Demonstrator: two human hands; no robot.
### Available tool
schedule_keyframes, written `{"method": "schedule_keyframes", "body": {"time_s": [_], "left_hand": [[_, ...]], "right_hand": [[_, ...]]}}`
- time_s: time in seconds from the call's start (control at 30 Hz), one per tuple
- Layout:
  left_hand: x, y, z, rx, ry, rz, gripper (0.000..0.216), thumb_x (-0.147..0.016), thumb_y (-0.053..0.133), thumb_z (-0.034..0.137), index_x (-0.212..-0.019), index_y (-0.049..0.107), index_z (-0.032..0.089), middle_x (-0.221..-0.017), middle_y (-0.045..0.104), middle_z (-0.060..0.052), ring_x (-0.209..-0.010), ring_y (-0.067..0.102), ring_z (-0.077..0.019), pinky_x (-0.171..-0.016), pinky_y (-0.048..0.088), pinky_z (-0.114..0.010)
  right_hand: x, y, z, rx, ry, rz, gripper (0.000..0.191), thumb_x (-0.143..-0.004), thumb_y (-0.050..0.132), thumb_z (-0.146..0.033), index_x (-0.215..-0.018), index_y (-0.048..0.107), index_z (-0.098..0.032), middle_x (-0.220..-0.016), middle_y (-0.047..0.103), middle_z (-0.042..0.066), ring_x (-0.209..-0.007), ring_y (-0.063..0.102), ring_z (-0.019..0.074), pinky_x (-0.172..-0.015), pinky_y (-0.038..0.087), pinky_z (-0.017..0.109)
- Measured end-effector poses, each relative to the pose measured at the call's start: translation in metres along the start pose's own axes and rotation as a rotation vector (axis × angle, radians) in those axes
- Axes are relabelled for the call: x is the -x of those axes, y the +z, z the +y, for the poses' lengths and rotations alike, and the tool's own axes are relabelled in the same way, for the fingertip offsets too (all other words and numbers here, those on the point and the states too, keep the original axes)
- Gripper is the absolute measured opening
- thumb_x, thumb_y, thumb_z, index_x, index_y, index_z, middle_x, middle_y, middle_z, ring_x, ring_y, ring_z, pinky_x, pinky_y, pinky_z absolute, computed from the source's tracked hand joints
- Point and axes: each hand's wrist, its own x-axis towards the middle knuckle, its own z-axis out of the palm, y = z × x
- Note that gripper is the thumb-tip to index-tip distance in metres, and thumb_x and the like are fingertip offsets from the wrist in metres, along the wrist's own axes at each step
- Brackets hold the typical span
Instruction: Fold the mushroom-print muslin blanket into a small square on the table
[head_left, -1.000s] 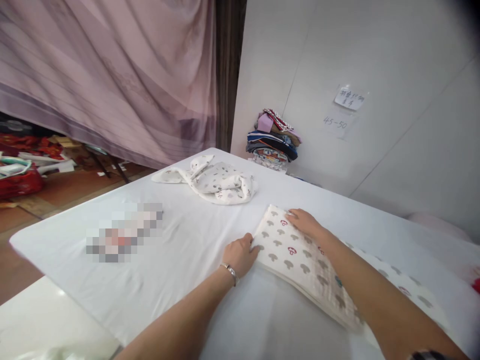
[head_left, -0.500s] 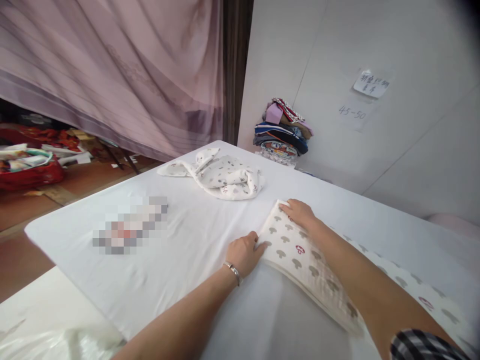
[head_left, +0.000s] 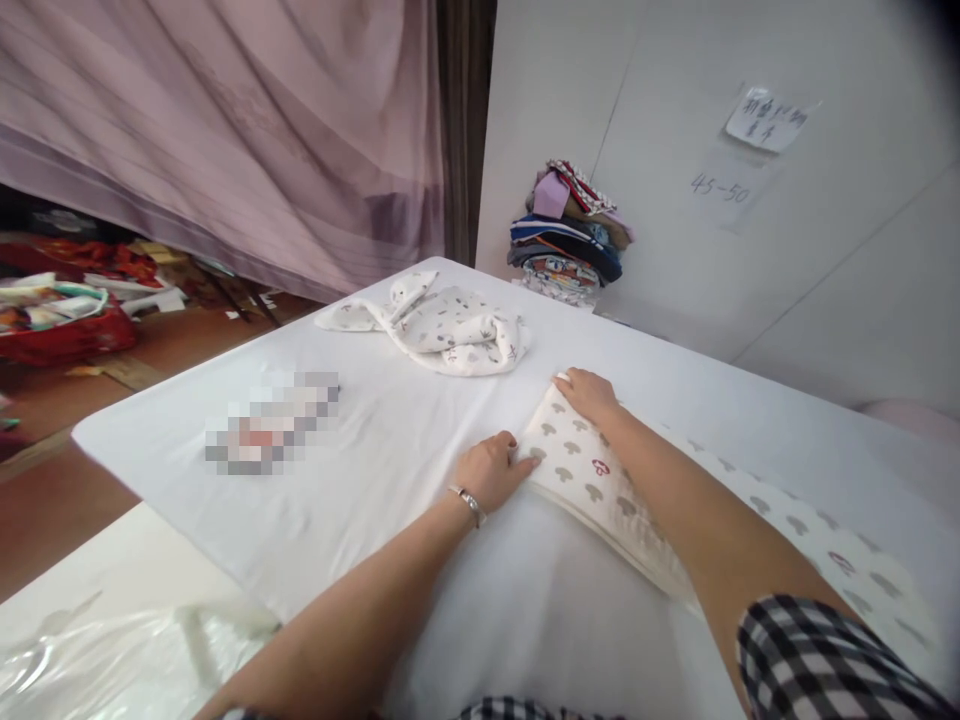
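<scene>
A folded white cloth with grey and red mushroom prints lies on the white table. My left hand, with a bracelet on its wrist, rests at the cloth's near left corner, fingers curled onto its edge. My right hand lies on the cloth's far corner with fingers pressed down flat. More of the same printed fabric stretches off to the right under my right forearm.
A crumpled white printed cloth lies at the table's far side. A blurred-out item sits at the left. A stack of folded colourful clothes stands against the wall. Clear plastic lies at the lower left.
The view has shifted forward and both hands have slid slightly away along the cloth's end. My checked sleeve has come into view.
</scene>
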Motion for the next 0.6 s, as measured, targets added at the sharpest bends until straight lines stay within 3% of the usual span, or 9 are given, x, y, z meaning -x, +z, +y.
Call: {"method": "schedule_keyframes", "body": {"time_s": [0.2,0.4,0.6], "left_hand": [[-0.004,-0.002,-0.002,0.045,-0.024,-0.063,0.03,-0.077,0.057,0.046,-0.095,0.057,0.022,-0.085,0.065,-0.001,-0.077,0.06,-0.0186,-0.062,0.04,-0.027],[-0.013,-0.015,-0.011,0.156,-0.003,-0.059,0.022,-0.074,0.062,0.03,-0.093,0.058,0.021,-0.081,0.064,0.001,-0.073,0.059,-0.0141,-0.062,0.04,-0.023],[-0.014,-0.014,-0.013,-0.007,-0.003,-0.067,0.024,-0.075,0.057,0.042,-0.088,0.057,0.023,-0.085,0.063,-0.001,-0.077,0.058,-0.0173,-0.06,0.037,-0.025]], "right_hand": [[0.036,-0.005,0.028,0.001,0.048,0.006,0.052,-0.09,0.024,-0.055,-0.114,0.054,-0.019,-0.11,0.058,0.013,-0.101,0.052,0.0269,-0.08,0.038,0.035],[0.114,0.002,0.111,-0.002,0.256,-0.034,0.053,-0.089,0.025,-0.055,-0.117,0.054,-0.021,-0.113,0.057,0.012,-0.106,0.05,0.0283,-0.084,0.039,0.037],[0.177,0.009,0.183,-0.002,0.405,-0.021,0.056,-0.089,0.027,-0.054,-0.122,0.052,-0.016,-0.12,0.055,0.014,-0.109,0.05,0.0296,-0.091,0.035,0.04]]}}
